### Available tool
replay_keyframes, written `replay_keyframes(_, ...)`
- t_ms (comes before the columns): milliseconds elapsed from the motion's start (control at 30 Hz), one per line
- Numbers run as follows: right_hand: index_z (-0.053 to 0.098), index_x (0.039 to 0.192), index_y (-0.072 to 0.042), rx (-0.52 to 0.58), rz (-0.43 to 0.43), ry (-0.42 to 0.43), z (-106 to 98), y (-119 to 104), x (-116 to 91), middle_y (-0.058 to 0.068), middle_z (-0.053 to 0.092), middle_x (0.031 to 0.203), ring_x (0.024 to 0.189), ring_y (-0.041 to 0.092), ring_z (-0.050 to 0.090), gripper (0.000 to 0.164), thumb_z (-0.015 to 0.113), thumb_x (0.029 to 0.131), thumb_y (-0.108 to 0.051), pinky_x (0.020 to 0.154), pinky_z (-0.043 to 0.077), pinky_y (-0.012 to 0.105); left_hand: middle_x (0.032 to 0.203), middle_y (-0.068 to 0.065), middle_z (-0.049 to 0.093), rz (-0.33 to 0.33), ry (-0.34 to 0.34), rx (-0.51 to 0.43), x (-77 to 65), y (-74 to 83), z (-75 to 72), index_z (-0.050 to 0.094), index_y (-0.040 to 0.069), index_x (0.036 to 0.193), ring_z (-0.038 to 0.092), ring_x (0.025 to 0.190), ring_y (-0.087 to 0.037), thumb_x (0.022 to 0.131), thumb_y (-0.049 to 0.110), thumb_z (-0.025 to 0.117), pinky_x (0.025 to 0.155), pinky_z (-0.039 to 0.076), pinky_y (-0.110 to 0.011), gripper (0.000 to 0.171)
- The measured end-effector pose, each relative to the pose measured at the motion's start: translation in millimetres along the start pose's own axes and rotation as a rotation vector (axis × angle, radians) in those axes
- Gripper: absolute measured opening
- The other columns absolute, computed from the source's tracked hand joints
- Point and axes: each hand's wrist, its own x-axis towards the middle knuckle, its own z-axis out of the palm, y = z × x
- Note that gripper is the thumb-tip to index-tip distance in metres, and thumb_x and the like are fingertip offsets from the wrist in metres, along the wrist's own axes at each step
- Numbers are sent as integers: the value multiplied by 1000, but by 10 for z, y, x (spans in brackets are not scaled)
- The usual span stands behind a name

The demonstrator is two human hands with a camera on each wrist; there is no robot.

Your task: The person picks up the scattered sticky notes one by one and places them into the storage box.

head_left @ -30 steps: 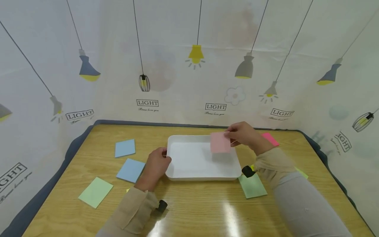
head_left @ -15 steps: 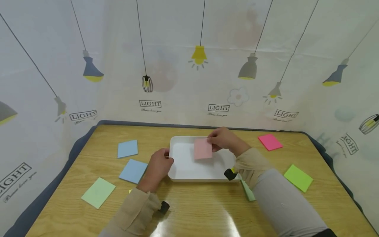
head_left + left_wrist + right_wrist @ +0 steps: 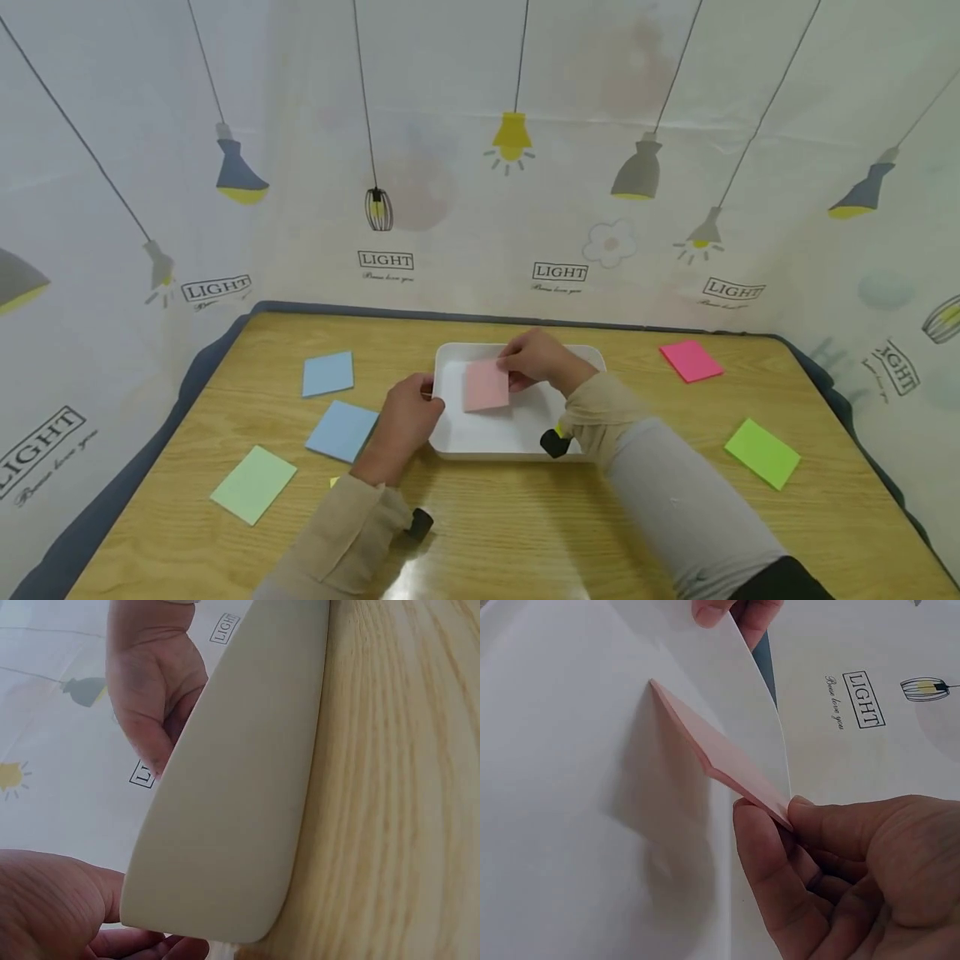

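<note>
My right hand (image 3: pixel 546 360) pinches a pale pink sticky note pad (image 3: pixel 486 387) by its right edge, between thumb and fingers. The pad is tilted over the left half of a shallow white tray (image 3: pixel 525 423), and its shadow falls on the tray floor in the right wrist view. At the tray's left end, my left hand (image 3: pixel 407 417) grips the rim. The left wrist view shows the tray's outer wall (image 3: pixel 217 780) with the left thumb and fingers (image 3: pixel 120 941) around its corner. The right sleeve covers the tray's front right corner.
Left of the tray lie two blue sticky note pads (image 3: pixel 327 374) (image 3: pixel 342 431) and a pale green pad (image 3: pixel 253 485). To the right are a hot pink pad (image 3: pixel 691 361) and a lime green pad (image 3: pixel 762 453). A patterned curtain (image 3: pixel 450 167) stands behind the wooden table (image 3: pixel 480 525).
My right hand has carried the pink pad leftward and slightly lower over the tray. The right forearm now hides the pale green pad at the tray's front right. My left hand keeps its grip.
</note>
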Motion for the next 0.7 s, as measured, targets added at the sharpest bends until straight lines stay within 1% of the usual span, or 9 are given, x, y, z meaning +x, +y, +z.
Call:
replay_keyframes(167,69,92,-4,-13,-7,-4,134,-72,60,12,67,77,62,18,64,12,63,87,-14,61,58,32,109,-8,63,-24,4,3,20,5,2,57,9,122,58,91,-19,88,17,53,73,55,-39,35)
replay_keyframes(300,67,90,-2,-16,-11,-10,227,-144,88,12,66,72,60,19,64,11,63,87,-12,58,58,32,107,-7,64,-35,12,23,37,2,5,59,10,120,58,91,-19,87,17,55,75,55,-39,34)
replay_keyframes(433,65,89,0,-36,-20,-21,296,-167,129,12,65,68,60,22,65,11,62,87,-10,60,58,35,107,-7,65,-32,19,22,50,-5,11,60,10,118,58,91,-18,85,17,56,77,54,-40,34)
replay_keyframes(533,65,89,-1,-78,-10,-31,321,-175,156,11,65,67,61,22,64,11,61,88,-11,61,58,35,109,-5,64,-43,15,10,62,-12,13,59,10,119,57,92,-17,86,17,57,78,54,-39,34)
replay_keyframes(700,65,87,-3,-156,-14,-27,349,-189,178,11,65,67,60,22,64,10,61,88,-13,59,58,35,109,-5,64,-54,17,17,79,-20,9,60,10,118,57,92,-16,86,18,57,79,54,-39,33)
